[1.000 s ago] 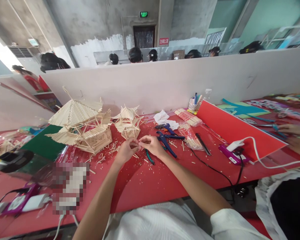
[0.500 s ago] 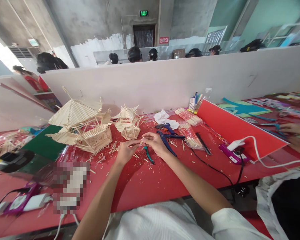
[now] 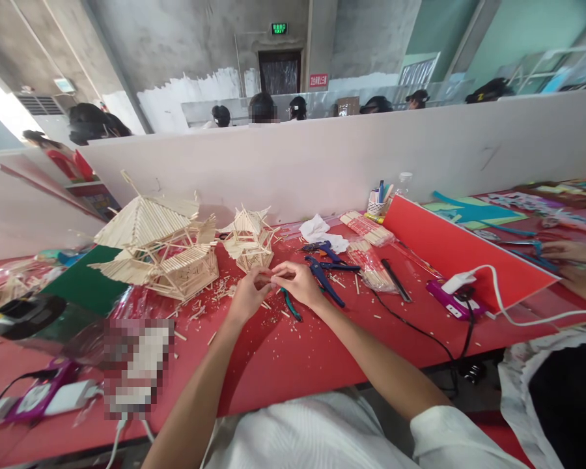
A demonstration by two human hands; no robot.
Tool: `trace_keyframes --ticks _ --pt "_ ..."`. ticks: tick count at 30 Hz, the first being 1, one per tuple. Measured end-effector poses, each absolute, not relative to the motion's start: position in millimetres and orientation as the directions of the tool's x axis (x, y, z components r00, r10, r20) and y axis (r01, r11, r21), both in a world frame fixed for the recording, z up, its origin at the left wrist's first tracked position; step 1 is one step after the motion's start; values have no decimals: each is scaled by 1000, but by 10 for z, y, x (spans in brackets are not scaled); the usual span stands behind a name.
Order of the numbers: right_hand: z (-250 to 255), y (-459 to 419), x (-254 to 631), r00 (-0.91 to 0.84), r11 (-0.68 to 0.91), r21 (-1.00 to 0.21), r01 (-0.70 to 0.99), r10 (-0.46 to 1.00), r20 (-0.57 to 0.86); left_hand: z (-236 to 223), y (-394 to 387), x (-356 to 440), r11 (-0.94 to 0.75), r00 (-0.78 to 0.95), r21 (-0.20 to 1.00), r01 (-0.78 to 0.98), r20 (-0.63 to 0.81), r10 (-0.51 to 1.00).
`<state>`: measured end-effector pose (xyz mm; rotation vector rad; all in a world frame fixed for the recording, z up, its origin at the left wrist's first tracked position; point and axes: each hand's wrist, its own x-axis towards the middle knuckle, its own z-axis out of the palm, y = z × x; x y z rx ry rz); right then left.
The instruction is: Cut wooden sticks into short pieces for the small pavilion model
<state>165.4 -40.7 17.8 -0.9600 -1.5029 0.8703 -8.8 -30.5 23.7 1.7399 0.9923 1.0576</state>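
My left hand (image 3: 249, 294) and my right hand (image 3: 297, 281) meet over the red table, fingertips touching in a pinch. Whatever sits between those fingers is too small or hidden to make out. Just beneath my right hand lies a green-handled tool (image 3: 291, 305), its upper end covered by the fingers. Behind my hands stands a small pavilion model (image 3: 249, 238) built of thin wooden sticks. A larger stick pavilion (image 3: 159, 244) with layered roofs is to the left. Stick offcuts (image 3: 219, 288) are scattered around my left hand.
Blue-handled cutters (image 3: 326, 280), bagged sticks (image 3: 368, 264) and a black knife (image 3: 395, 280) lie rightward. A red board (image 3: 459, 251) leans beside a purple power strip (image 3: 452, 299). At left are a bottle (image 3: 43, 319) and another power strip (image 3: 43, 391). A co-worker's hand (image 3: 576, 253) is far right.
My hands have drawn slightly closer, fingertips now meeting. The small pale wooden bit visible between them earlier is hidden now. The tools and models have stayed put.
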Motion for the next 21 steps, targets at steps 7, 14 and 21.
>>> trace_keyframes --ticks 7,14,21 --pt "142 -368 1661 -124 336 -939 79 938 325 231 -275 -106 -265 338 946 188 191 922" --pt "108 -320 1680 -137 300 -951 77 948 288 251 -278 -108 -161 345 976 144 103 933" --pt "90 -294 1720 -149 266 -962 59 955 255 205 -282 -78 -138 354 984 111 90 931"
